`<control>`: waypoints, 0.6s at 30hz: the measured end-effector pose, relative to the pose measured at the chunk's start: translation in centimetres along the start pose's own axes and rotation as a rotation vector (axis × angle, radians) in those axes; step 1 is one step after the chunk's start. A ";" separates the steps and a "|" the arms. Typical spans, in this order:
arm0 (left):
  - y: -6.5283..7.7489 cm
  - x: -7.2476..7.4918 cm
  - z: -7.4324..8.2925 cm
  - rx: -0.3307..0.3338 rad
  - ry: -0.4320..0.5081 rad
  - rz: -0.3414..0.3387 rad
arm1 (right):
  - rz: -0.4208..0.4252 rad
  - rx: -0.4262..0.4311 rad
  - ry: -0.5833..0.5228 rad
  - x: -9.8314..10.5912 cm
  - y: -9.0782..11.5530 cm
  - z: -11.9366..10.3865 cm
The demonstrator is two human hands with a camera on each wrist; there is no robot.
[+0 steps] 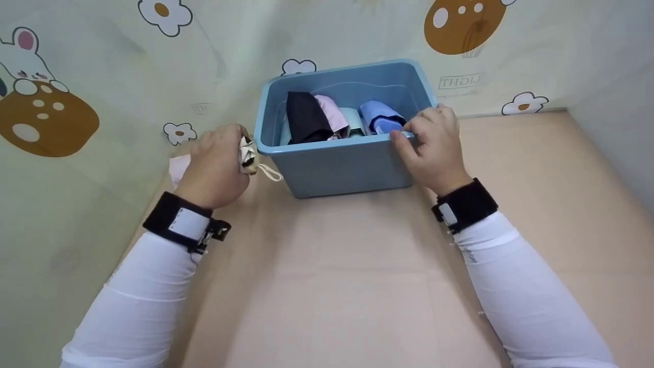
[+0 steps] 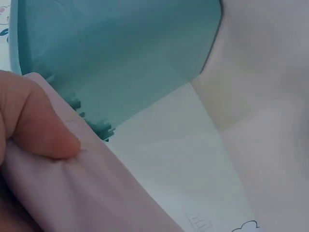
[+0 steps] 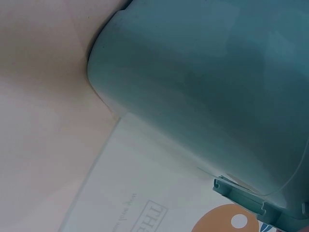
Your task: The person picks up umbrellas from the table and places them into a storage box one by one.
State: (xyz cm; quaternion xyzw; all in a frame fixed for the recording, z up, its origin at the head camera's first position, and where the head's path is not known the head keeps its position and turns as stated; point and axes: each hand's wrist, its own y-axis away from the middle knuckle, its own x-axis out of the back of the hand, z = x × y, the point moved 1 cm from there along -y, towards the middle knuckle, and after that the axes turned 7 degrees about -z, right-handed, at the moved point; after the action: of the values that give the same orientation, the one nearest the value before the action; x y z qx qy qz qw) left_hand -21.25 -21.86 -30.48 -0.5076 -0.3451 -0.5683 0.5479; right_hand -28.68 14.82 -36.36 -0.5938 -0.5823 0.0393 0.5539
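A blue-grey plastic bin (image 1: pixel 347 168) stands at the back. My right hand (image 1: pixel 434 148) grips its front right corner, thumb on the front rim and fingers over the side. In my left hand (image 1: pixel 214 163), beside the bin's left end, is a folded pink umbrella (image 2: pixel 106 183). In the head view the umbrella's end, with a pale cord loop (image 1: pixel 271 173), pokes out toward the bin. Inside the bin lie rolled cloth bundles: a black one (image 1: pixel 308 117), a pink one (image 1: pixel 332 113), a pale green one (image 1: pixel 351 120) and a blue one (image 1: pixel 380 116).
Behind the bin rises a pale wall covering (image 1: pixel 230 61) printed with flowers and brown shapes; it also runs along the left. A plain white wall (image 1: pixel 613 102) borders the right. Under the bin is a peach-coloured surface (image 1: pixel 332 286).
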 end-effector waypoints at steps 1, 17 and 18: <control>-0.1 0.1 0.1 -0.002 0.001 0.003 | 0.001 0.000 0.000 0.0 0.0 0.0; -0.7 0.3 2.2 -0.087 0.007 0.093 | -0.001 0.012 0.003 0.0 0.0 -0.1; -0.8 0.1 2.3 -0.094 0.006 0.093 | -0.001 0.010 0.003 0.0 0.0 -0.1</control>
State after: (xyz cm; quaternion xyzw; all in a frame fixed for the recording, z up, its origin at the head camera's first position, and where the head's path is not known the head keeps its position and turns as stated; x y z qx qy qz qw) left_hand -21.53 -19.56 -29.65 -0.5466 -0.2925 -0.5593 0.5504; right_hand -28.61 14.77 -36.36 -0.5908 -0.5814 0.0409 0.5579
